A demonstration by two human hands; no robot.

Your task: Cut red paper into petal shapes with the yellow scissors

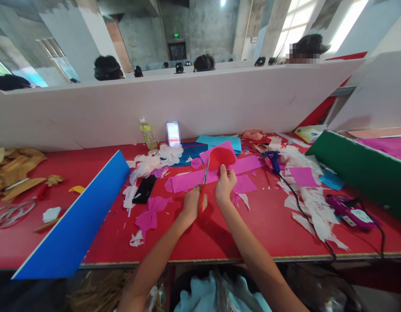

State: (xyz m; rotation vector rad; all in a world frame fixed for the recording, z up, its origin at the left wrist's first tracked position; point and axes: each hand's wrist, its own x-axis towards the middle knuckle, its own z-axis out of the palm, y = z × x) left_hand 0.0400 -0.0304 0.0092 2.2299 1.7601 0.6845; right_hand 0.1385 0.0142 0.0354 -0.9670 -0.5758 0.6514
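Observation:
My left hand (191,203) is closed around the red handles of a pair of scissors (204,181), whose blades point up and away from me. My right hand (225,184) pinches a rounded piece of red paper (221,157) by its lower edge and holds it upright beside the blade tips. Both hands hover over a red table (220,234). A long strip of pink paper (216,173) lies flat just behind the hands.
A blue board (76,216) leans at the left. A black phone (144,189), a pink paper bow (152,215), white scraps, a bottle (147,134), a blue glue gun (273,160), a purple glue gun (346,211) with cables and a green board (359,169) surround me. Other people sit beyond the white partition (187,99).

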